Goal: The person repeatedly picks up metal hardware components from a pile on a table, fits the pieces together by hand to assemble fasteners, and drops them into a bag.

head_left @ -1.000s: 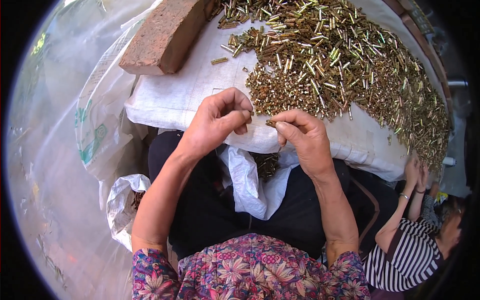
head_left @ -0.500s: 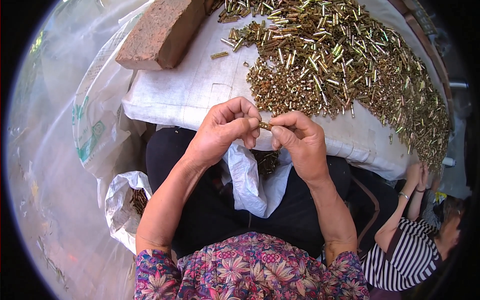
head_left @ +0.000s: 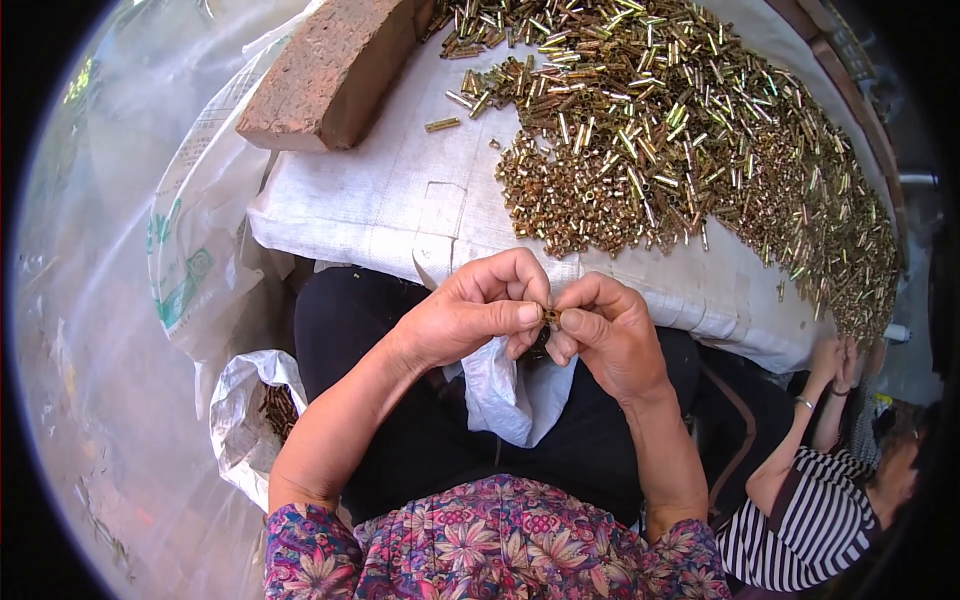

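Note:
A small brass-coloured metal piece (head_left: 550, 316) is pinched between the fingertips of both hands, above my lap. My left hand (head_left: 490, 305) grips it from the left with thumb and fingers. From the other side my right hand (head_left: 612, 335) closes its thumb and forefinger on it. Part of the piece is hidden by the fingers. Just below the hands, a white woven bag (head_left: 500, 395) lies open in my lap with dark metal pieces inside. Beyond them, a large heap of short brass-coloured metal tubes and rings (head_left: 640, 130) covers much of the white woven sheet (head_left: 370, 205).
A red brick (head_left: 330, 75) rests at the sheet's far left. Lower left stands a white bag (head_left: 235, 400) holding rusty-brown pieces. Clear plastic sheeting (head_left: 110, 330) spreads along the left. At right, a person in a striped shirt (head_left: 800, 520) reaches hands to the heap's edge.
Both my hands have come down and slightly right, from the sheet's near edge to over the lap bag. The metal piece has moved with them and shows less between the fingers.

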The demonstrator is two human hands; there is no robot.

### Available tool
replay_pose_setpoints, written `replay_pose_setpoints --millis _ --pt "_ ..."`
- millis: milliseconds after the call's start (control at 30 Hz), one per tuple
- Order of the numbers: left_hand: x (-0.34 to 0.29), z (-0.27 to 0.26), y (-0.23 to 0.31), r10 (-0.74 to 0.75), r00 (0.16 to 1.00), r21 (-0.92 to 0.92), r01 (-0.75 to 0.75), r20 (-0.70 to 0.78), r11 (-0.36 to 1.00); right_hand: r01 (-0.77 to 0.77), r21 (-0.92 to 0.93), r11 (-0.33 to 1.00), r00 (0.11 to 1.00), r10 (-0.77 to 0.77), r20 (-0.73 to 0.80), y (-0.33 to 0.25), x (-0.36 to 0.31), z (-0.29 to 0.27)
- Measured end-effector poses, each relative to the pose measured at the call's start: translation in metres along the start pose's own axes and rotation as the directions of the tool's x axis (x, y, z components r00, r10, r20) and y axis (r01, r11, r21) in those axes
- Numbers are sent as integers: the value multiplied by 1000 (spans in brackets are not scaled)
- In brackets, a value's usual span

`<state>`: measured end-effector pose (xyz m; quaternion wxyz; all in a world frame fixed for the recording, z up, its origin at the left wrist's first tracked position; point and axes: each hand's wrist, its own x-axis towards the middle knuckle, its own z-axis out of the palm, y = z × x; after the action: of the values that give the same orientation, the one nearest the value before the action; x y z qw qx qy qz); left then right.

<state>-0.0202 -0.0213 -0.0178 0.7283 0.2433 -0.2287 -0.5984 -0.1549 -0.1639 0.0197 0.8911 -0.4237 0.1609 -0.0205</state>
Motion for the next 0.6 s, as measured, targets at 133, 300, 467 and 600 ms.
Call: replay_pose_setpoints --millis 133,300,467,600 --pt "0 3 -1 -27 996 -56 32 90 998 5 6 1000 1000 -5 8 2 -3 2" --pt "-2 2 14 -100 995 190 103 -26 976 60 -153 986 998 -55 38 -2 -3 -6" --pt "3 -21 61 3 966 740 196 -258 643 54 -835 548 986 105 132 -30 -1 -29" --pt "35 -53 76 411 902 991 115 -134 71 143 -958 250 951 -302 63 -55 49 -22"
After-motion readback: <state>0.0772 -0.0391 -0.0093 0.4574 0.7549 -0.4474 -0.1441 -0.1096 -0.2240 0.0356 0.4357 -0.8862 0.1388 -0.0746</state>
